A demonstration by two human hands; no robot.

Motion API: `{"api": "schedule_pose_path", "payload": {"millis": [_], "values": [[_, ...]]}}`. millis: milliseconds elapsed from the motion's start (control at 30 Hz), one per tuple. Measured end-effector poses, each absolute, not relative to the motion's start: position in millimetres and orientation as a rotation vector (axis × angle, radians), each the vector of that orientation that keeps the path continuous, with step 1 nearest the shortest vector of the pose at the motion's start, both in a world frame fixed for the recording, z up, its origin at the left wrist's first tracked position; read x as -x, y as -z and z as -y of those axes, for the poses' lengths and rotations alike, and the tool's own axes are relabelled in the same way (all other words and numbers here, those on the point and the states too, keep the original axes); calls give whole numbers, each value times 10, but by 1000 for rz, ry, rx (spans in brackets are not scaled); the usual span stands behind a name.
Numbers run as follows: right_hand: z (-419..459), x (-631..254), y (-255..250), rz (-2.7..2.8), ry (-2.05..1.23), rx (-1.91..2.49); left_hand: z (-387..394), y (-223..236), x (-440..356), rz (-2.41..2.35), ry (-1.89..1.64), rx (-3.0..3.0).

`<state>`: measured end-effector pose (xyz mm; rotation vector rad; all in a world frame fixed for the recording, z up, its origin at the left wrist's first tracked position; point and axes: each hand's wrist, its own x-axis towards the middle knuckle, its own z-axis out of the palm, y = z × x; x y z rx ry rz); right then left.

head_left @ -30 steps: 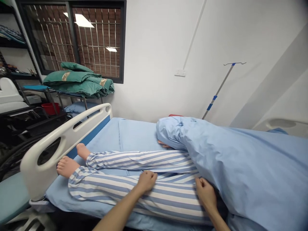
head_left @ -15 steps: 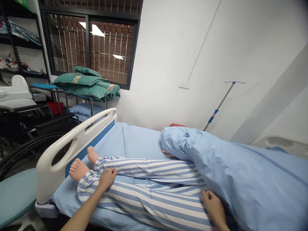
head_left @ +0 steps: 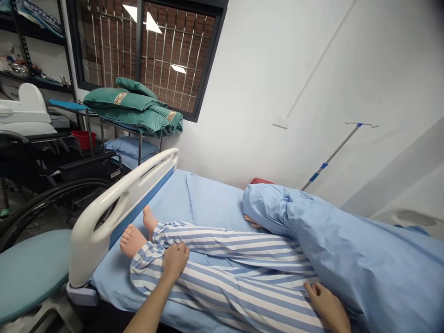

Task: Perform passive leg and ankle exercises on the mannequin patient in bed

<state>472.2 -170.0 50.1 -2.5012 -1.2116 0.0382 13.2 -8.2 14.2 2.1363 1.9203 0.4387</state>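
On the bed lies a figure in blue-and-white striped trousers (head_left: 222,284), with smooth, doll-like bare feet (head_left: 132,241) towards the footboard. My left hand (head_left: 176,260) is closed and rests on the near lower leg. Near the thigh, my right hand (head_left: 328,303) is closed with its fingers curled at the trousers, beside the quilt's edge. The undersides of both hands are hidden, so what they grip, if anything, cannot be seen. A light-blue quilt (head_left: 340,245) covers the upper body. The fingers of the figure's hand (head_left: 252,221) poke out below it.
A white footboard (head_left: 100,203) closes the bed's left end. Beyond it stand a wheelchair (head_left: 86,171) and a round stool (head_left: 34,273). Green folded bedding (head_left: 135,108) lies on a rack under the window. An IV pole (head_left: 333,157) rises behind the bed.
The view has shifted, so the bed and the window sit further right in the picture. Both hands stay closed at about the same places on the trousers.
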Motion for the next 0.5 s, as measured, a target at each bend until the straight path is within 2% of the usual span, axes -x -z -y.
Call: {"api": "schedule_pose_path", "payload": {"millis": [233,333,500], "values": [[1244,-4373,-374,1465,-16,2573,56,-75,-131,-1882,-467,-2136],[826,-3807,-293,1653,14,2409,54,-72,-133,-1871,-462,-2112],[59,-2440,-351,1960,-143,1998,60,-113,-119,-1867,-436,-2097]]}}
